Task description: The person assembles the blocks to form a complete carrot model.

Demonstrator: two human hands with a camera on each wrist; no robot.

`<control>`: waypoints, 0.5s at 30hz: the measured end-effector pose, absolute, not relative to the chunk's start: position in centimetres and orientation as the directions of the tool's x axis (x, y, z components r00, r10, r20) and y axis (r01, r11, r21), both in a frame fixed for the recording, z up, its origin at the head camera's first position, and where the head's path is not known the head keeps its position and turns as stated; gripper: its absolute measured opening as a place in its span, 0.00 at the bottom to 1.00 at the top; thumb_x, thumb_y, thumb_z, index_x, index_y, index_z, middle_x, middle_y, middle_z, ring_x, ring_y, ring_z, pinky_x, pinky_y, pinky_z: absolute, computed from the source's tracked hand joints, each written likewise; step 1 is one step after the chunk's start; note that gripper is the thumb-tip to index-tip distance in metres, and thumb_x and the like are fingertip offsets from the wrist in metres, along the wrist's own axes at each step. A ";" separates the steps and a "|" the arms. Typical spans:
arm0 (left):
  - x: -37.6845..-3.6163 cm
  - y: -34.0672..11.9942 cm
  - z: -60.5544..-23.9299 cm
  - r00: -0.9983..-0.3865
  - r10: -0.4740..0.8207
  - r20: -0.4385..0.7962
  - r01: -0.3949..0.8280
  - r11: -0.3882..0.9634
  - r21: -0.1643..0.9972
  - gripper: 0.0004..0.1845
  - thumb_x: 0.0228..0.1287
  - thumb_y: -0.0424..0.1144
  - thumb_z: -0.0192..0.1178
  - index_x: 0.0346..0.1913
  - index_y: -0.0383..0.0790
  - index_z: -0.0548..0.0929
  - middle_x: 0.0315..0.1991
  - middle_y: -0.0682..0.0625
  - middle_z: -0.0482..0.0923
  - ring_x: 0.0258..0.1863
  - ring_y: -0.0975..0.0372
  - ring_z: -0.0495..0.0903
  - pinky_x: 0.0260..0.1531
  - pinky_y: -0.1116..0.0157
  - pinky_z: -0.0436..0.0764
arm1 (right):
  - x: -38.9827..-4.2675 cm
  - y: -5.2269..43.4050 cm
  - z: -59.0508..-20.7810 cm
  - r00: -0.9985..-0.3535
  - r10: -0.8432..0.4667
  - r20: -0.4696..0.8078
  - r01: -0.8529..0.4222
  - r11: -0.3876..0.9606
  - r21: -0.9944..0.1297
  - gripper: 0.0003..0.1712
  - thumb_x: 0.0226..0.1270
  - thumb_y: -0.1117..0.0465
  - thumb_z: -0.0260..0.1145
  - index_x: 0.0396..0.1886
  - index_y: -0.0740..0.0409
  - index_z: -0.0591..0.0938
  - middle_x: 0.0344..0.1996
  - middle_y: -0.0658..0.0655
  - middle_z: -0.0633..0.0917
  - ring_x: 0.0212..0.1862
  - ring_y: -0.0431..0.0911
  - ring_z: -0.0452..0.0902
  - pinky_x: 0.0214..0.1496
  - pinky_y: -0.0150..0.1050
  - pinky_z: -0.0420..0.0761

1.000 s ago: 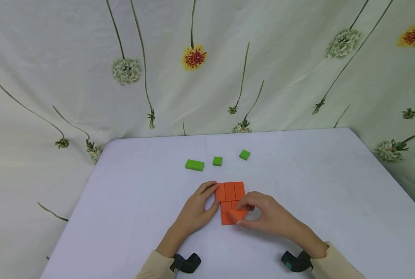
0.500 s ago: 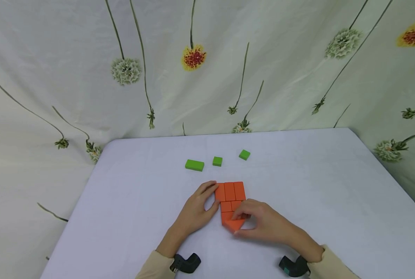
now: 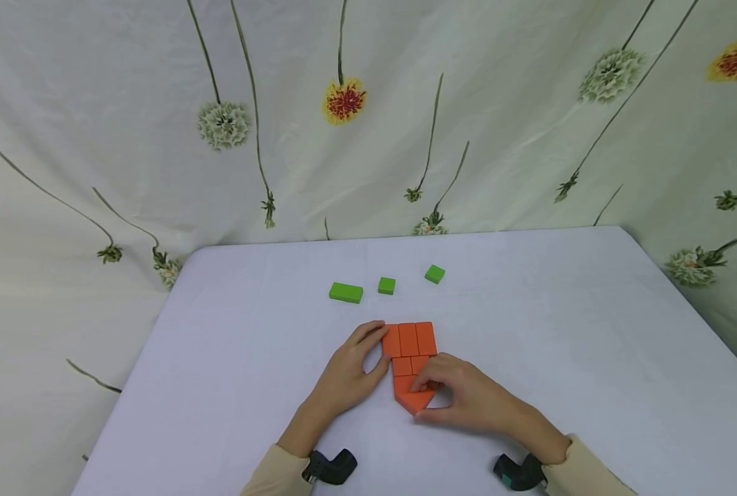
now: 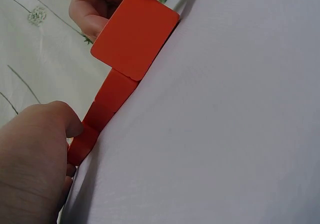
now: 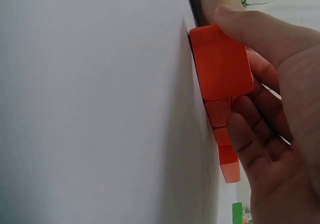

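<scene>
Several flat orange blocks lie joined on the white tabletop, a row of three at the far end and others nearer me. My right hand pinches an orange triangular block at the near end, its point toward me. The thumb is at that point and the fingers are over its far edge; one sloping face fills the right wrist view. My left hand holds the far row's left block between thumb and index finger. My right fingers partly cover the blocks beneath them.
Beyond the orange blocks lie a long green block and two small green blocks, one left and one right. A flower-printed cloth hangs behind the table.
My right hand has moved toward me with the triangular block, lowering it from a tilt until it lies against the near end of the other blocks. My left hand has stayed still.
</scene>
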State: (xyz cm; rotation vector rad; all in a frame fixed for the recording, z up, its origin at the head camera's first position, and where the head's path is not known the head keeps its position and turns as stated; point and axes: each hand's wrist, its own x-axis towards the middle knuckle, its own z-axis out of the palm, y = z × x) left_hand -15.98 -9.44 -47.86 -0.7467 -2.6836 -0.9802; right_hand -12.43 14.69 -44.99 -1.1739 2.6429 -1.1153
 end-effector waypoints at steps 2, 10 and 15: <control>-16.0 -9.4 -47.9 -0.854 0.393 0.341 0.520 0.656 0.547 0.25 0.64 0.41 0.61 0.64 0.40 0.75 0.65 0.53 0.70 0.65 0.63 0.69 0.63 0.63 0.72 | -12.4 14.7 -45.0 -0.711 -0.662 0.235 -0.632 0.457 -0.626 0.15 0.54 0.46 0.74 0.41 0.37 0.81 0.38 0.34 0.80 0.44 0.32 0.71 0.46 0.29 0.77; -16.0 -9.4 -47.9 -0.854 0.392 0.343 0.521 0.651 0.552 0.25 0.64 0.40 0.61 0.64 0.40 0.74 0.65 0.52 0.70 0.66 0.63 0.69 0.63 0.63 0.72 | -12.4 14.7 -45.1 -0.720 -0.660 0.214 -0.617 0.467 -0.633 0.16 0.54 0.46 0.74 0.41 0.36 0.80 0.38 0.33 0.79 0.44 0.32 0.71 0.47 0.29 0.78; -16.0 -9.4 -47.8 -0.853 0.389 0.347 0.521 0.653 0.549 0.25 0.64 0.41 0.61 0.64 0.40 0.75 0.65 0.52 0.70 0.65 0.62 0.70 0.63 0.62 0.73 | -12.4 14.7 -45.0 -0.724 -0.660 0.201 -0.610 0.475 -0.635 0.16 0.53 0.46 0.75 0.41 0.36 0.80 0.39 0.33 0.79 0.45 0.32 0.71 0.47 0.29 0.78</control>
